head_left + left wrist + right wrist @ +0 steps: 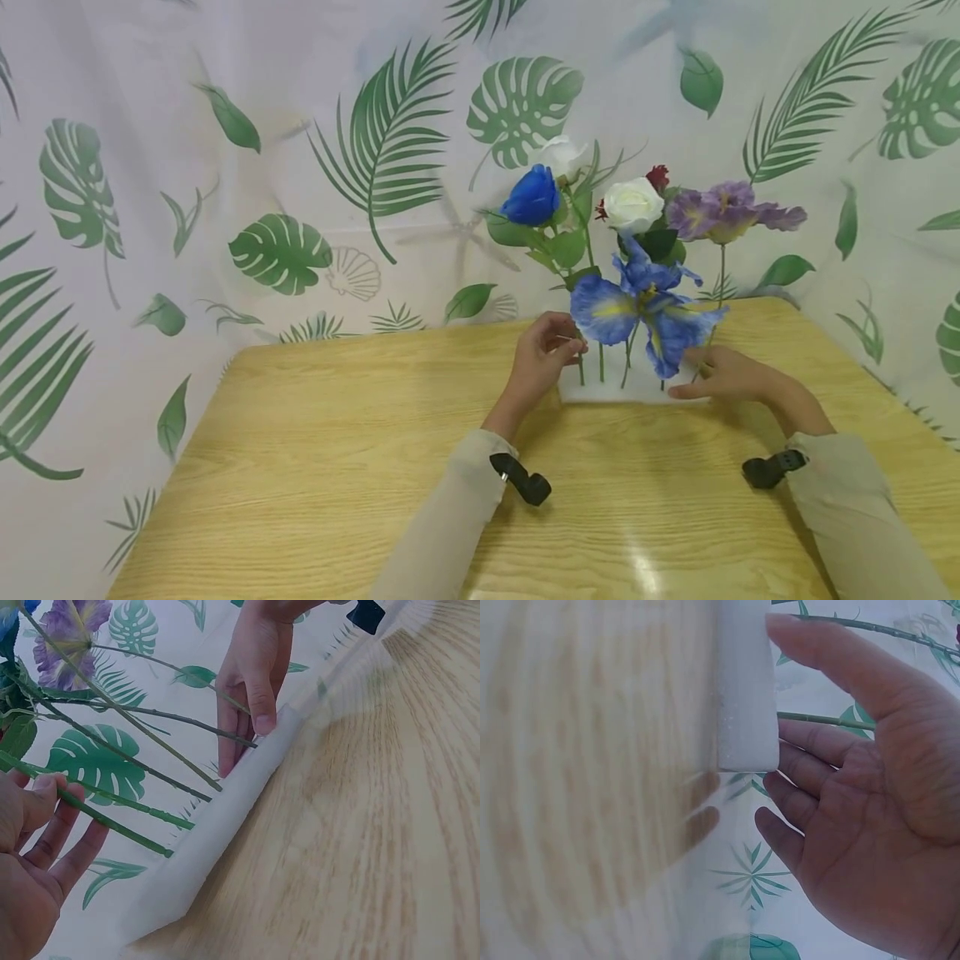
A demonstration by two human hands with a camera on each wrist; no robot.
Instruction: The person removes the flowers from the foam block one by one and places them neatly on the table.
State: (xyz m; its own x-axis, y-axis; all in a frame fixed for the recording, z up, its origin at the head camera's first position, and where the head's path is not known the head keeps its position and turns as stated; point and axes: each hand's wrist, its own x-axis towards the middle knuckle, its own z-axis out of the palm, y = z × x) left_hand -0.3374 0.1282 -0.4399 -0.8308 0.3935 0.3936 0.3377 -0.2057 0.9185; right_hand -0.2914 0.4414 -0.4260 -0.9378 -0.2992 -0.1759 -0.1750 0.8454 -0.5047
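Observation:
Artificial flowers stand in a white foam block (637,393) on the table. They include a blue rose (531,196), a white rose (633,205), a blue iris (648,304) and a purple flower (720,210). At the block's left end my left hand (546,348) pinches the leftmost green stem (112,823) between thumb and fingers; its lower end enters the foam. My right hand (723,375) grips the block's right end, the thumb (802,637) at the front upper edge and the other fingers behind, partly hidden by the foam.
A wood-grain table (337,450) carries the block near its far edge. Behind it hangs a white cloth (300,167) printed with green leaves. Black wrist straps (521,479) sit over both sleeves.

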